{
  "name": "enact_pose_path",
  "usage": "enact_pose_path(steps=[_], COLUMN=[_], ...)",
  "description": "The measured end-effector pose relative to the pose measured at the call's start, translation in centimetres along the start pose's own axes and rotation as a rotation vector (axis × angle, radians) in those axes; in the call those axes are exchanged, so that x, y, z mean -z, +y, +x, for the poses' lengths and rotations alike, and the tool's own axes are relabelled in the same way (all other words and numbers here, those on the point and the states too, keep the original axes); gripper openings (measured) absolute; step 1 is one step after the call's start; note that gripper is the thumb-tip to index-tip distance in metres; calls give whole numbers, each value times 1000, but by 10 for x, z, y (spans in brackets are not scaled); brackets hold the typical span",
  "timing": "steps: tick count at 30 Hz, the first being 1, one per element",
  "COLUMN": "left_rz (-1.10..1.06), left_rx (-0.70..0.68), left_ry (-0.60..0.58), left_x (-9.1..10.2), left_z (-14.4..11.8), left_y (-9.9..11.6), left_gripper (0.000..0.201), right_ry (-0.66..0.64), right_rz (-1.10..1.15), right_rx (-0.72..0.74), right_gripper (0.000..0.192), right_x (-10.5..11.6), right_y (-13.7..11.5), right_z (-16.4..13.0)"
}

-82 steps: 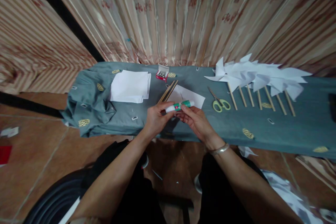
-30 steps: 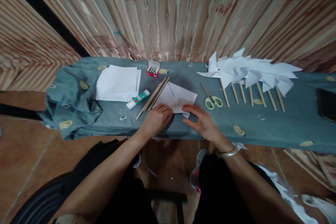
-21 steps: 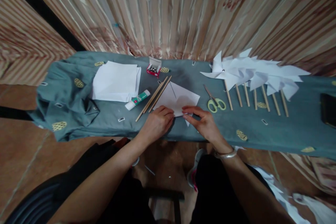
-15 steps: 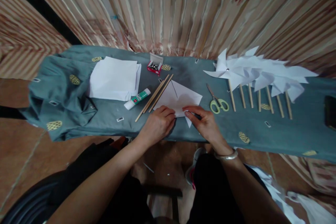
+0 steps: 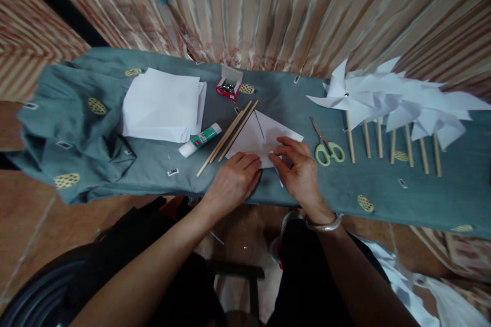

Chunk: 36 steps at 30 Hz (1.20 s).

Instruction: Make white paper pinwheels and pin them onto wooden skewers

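A white sheet of paper [image 5: 282, 130] with cut slits lies on the cloth in front of me, turned cornerwise. My left hand [image 5: 236, 176] has its fingers pressed together on the near left edge of the sheet, with the thumb hidden. At the near right, my right hand [image 5: 299, 168] pinches a flap of the same paper between thumb and fingers and bends it inward. Left of the sheet lie several wooden sticks [image 5: 230, 133]. Green-handled scissors [image 5: 326, 149] rest to the right of my right hand.
A stack of white paper [image 5: 163, 104] lies at the left, with a glue stick [image 5: 200, 140] by its corner. A small red box [image 5: 229, 87] of metal pins stands open at the back. Several paper pinwheels [image 5: 402, 99] on sticks overlap at the right. A curtain [image 5: 249, 15] hangs behind the table.
My right hand has moved a little up and inward, carrying the paper's flap over the sheet. My left hand stays on the near edge. The view has shifted slightly.
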<state>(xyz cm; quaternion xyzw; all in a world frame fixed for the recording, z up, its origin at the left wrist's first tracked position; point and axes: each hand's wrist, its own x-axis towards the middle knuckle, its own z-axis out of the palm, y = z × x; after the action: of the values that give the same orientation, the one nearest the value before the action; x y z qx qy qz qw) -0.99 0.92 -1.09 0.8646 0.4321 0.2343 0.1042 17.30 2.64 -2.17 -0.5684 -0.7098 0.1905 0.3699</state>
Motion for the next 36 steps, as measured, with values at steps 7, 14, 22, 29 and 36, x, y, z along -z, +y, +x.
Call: enact_pose_path(steps=[7, 14, 22, 29, 36], left_rz=[1, 8, 8, -8, 2], left_rx=[-9, -11, -9, -1, -5], left_ry=[-4, -49, -67, -53, -54], left_x=[-2, -4, -3, -3, -4], left_z=[-1, -1, 0, 0, 0], left_y=[3, 3, 4, 4, 4], left_gripper=[24, 24, 23, 23, 24], right_ry=[-4, -21, 0, -9, 1], right_rz=[-44, -41, -88, -51, -38], right_rx=[11, 14, 33, -4, 8], right_gripper=[10, 11, 7, 7, 9], right_x=[-3, -8, -10, -10, -10], right_y=[-1, 0, -1, -2, 0], right_z=[2, 4, 5, 5, 6])
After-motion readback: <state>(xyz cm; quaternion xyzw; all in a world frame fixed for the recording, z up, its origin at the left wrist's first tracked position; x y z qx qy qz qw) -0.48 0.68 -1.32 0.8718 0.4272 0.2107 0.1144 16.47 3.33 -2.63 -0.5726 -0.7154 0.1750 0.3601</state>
